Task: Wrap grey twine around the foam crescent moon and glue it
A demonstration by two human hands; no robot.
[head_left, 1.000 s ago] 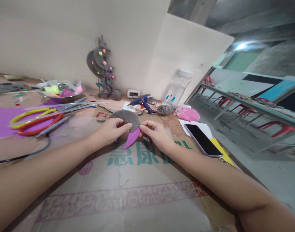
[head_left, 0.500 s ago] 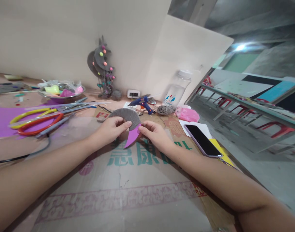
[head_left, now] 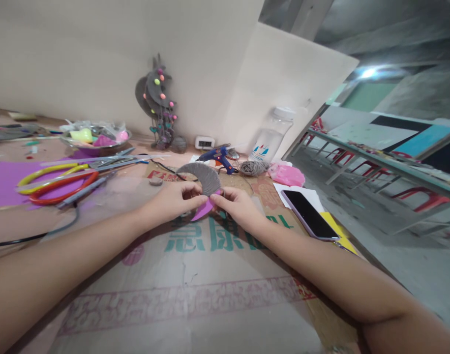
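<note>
Between my two hands, just above the cardboard, is a crescent moon shape [head_left: 204,178]. Grey yarn covers its upper part, while the lower tip is bare purple. My left hand [head_left: 182,200] pinches the crescent's inner edge with thumb and index finger, near where the yarn ends. From the other side my right hand [head_left: 235,204] grips the outer edge, its thumb close to the left thumb. Some fingers of both hands are hidden behind the piece. A blue glue gun [head_left: 219,157] lies just behind the crescent, beside a ball of grey yarn [head_left: 253,168].
Scissors with yellow and red handles [head_left: 62,189] lie left on a purple sheet [head_left: 3,182]. Behind stand a bowl [head_left: 95,145] of coloured pieces, a grey moon decoration [head_left: 158,103] and a water bottle [head_left: 271,135]. At right lie a phone [head_left: 309,214] and pink bag [head_left: 286,174].
The crescent has turned more upright and shifted slightly right. My left thumb and fingers have moved lower along it, toward the yarn's end, closer to my right thumb.
</note>
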